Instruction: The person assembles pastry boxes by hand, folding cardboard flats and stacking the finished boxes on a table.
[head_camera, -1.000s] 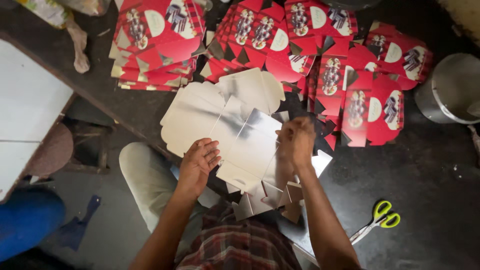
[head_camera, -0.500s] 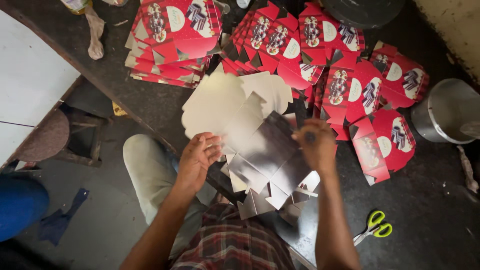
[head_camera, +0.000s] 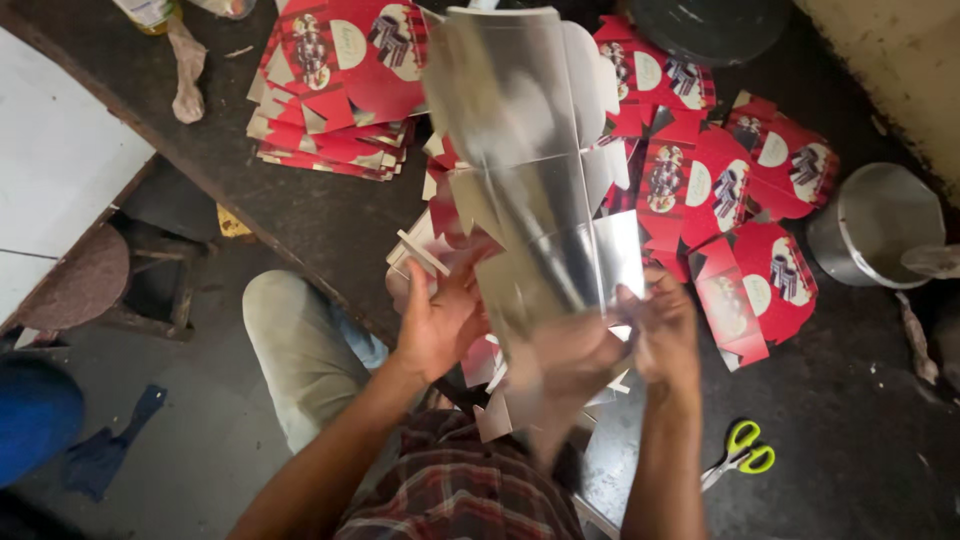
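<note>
A flat die-cut carton blank (head_camera: 530, 170), silver on the side facing me, is lifted off the dark table (head_camera: 300, 215) and bowed upward. My left hand (head_camera: 440, 320) grips its lower left flaps. My right hand (head_camera: 665, 330) holds its lower right edge. The blank is blurred with motion and hides part of the table behind it. Under my hands lie more blanks (head_camera: 500, 400) near the table's front edge.
A stack of red printed carton blanks (head_camera: 330, 90) lies at the back left, and several more red blanks (head_camera: 740, 200) are spread on the right. Green-handled scissors (head_camera: 740, 455) lie front right. A metal pot (head_camera: 875, 225) stands far right. A rag (head_camera: 187, 70) lies back left.
The silver blank lay flat on the table a second ago; both hands have since raised it and swung its far end up toward the camera, curving it.
</note>
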